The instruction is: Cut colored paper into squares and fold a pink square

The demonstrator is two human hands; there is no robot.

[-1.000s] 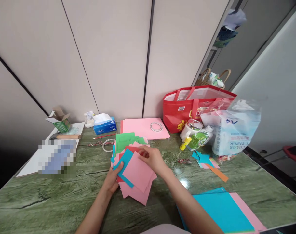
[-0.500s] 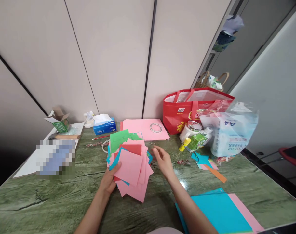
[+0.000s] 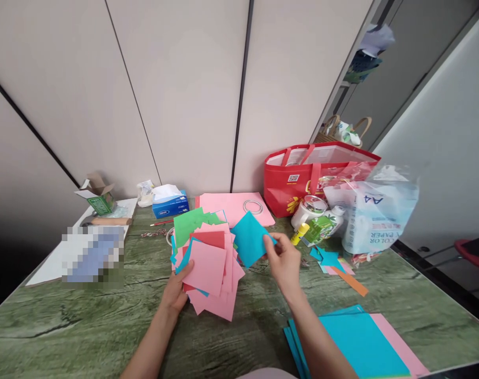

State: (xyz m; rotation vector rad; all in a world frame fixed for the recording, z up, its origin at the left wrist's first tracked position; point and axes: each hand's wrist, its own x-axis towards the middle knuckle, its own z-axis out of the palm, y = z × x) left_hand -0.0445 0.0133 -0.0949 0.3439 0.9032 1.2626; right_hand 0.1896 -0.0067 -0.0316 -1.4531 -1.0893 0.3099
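I hold matt, smooth-looking paper squares [image 3: 205, 267] in front of the red bag [image 3: 279, 193], whose straps appear cloth-like. Left of the bag lie matt pink paper sheets [image 3: 226, 204]; before it, a glossy plastic glue stick [image 3: 300, 234]; at its right, clear, crinkled plastic packaging [image 3: 381, 213]; beneath, a glossy, wood-grained tabletop [image 3: 117, 318].

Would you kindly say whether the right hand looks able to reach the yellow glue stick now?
Probably yes: the yellow glue stick is near the right hand with nothing visible between them, though that hand holds a blue paper square it may need to release.
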